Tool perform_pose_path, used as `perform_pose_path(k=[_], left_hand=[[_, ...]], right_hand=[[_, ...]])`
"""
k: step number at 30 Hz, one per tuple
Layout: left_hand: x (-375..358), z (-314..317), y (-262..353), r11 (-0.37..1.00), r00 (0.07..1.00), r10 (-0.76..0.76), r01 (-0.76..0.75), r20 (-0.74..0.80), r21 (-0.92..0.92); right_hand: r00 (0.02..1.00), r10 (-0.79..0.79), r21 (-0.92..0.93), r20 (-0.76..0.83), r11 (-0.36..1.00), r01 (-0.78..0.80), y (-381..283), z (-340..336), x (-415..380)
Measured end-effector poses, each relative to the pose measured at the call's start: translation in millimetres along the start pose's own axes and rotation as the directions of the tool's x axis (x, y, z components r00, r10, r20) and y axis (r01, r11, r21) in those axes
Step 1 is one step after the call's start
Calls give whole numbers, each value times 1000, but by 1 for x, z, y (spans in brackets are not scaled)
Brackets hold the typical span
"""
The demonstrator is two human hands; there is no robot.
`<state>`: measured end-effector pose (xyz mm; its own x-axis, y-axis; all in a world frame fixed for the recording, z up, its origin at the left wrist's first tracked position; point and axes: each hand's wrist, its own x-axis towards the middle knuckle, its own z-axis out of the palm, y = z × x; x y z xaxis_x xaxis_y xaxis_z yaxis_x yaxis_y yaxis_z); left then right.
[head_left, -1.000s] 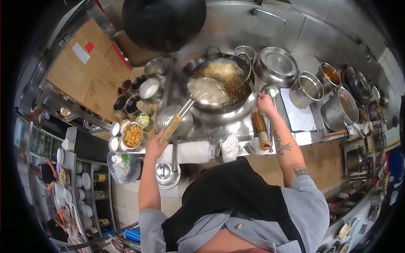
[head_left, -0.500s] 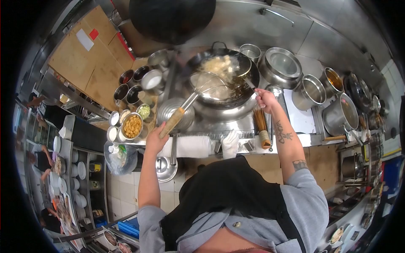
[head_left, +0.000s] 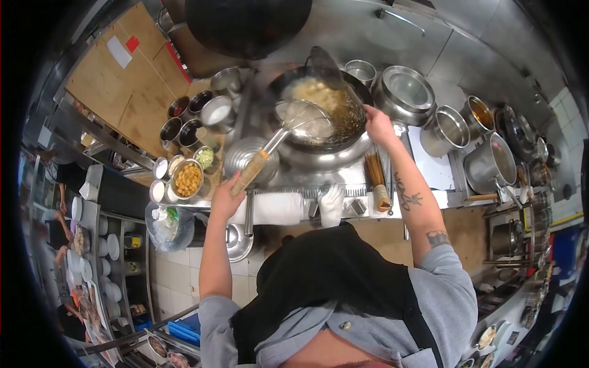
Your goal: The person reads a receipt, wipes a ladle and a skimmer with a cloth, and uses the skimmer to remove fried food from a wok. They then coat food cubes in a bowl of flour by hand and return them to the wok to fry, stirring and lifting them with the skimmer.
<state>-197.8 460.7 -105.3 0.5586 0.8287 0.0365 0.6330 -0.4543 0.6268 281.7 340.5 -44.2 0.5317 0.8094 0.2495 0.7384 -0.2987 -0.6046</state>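
Note:
My left hand [head_left: 227, 197] is closed round the wooden handle of a wire-mesh strainer [head_left: 308, 119]. The mesh bowl hangs over the near side of a black wok [head_left: 357, 127]. Pale chunks of food bubble in hot liquid [head_left: 320, 95] inside the wok, blurred by steam. My right hand [head_left: 379, 127] grips the handle of a dark wok ladle [head_left: 325, 66], whose blurred head is raised at the wok's far rim. A perforated metal skimmer [head_left: 251, 161] lies just left of the wok.
Seasoning pots [head_left: 218, 113] and a bowl of golden fried pieces [head_left: 187, 180] stand on the left. Steel pots [head_left: 445, 132] line the right. A bamboo brush [head_left: 376, 181] and white cloth [head_left: 279, 209] lie along the front edge. People [head_left: 54, 230] are at the far left.
The ladle has swung up and away to the wok's far rim, with my right hand slightly further forward. My left hand and the strainer hold nearly the same place.

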Motion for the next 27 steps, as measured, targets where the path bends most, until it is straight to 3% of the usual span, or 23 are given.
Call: perform_pose_path(k=[5,8,11,14,17,23,27], left_hand=[[-4,3,2,999,999,32,-32,-9,-18],[-6,1,2,999,999,52,-52,-13,-8],[-9,-2,6,999,999,50,-50,-13,-8],[-9,-2,1,999,999,44,-44,-11,-10],[-8,1,-3,999,999,34,-35,-6,-9],[-3,-16,10,999,1000,-3,2,17,46],[-1,-34,32,996,1000,-5,4,10,87]], right_hand=[[968,-143,-49,208,987,156,-14,17,15],[963,-70,-183,260,976,120,-18,20,15],[980,37,-239,196,971,11,-9,17,7],[997,-33,-132,64,990,41,22,19,-3],[999,37,-101,-11,994,-38,26,0,-13],[988,146,-101,-48,983,-150,25,-69,-28],[963,239,-197,124,957,-213,21,-71,-33]])
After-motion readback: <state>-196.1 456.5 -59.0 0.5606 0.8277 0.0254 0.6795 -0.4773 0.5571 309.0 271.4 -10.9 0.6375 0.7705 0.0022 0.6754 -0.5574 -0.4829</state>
